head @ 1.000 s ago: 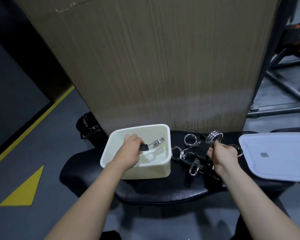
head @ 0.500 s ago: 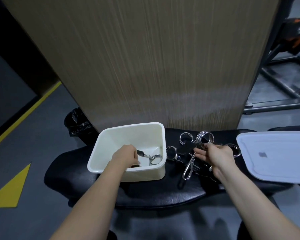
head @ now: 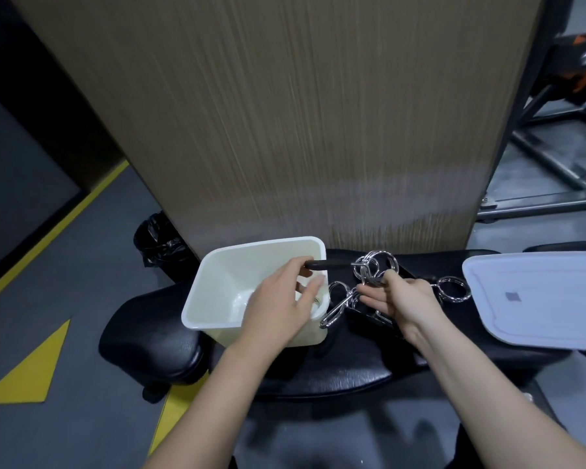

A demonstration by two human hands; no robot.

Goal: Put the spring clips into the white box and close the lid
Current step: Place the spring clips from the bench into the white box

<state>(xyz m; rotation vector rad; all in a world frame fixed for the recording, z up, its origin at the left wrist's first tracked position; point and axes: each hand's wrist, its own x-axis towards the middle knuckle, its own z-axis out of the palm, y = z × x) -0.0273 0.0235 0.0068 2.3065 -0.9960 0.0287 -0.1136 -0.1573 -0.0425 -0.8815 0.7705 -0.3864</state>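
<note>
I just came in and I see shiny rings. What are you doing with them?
A person is packing metal spring clips into a white box on a black padded seat. The left hand, over the box, pinches the black handle of one clip. The right hand lifts another clip from the pile. One more clip lies beside the lid, which is off, to the right.

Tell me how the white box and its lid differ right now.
The white box stands open at the bench's left end, under the left hand; the lid lies flat at the right end, untouched. The box looks creamier, the lid bluish-white. Both have rounded rectangular outlines.
</note>
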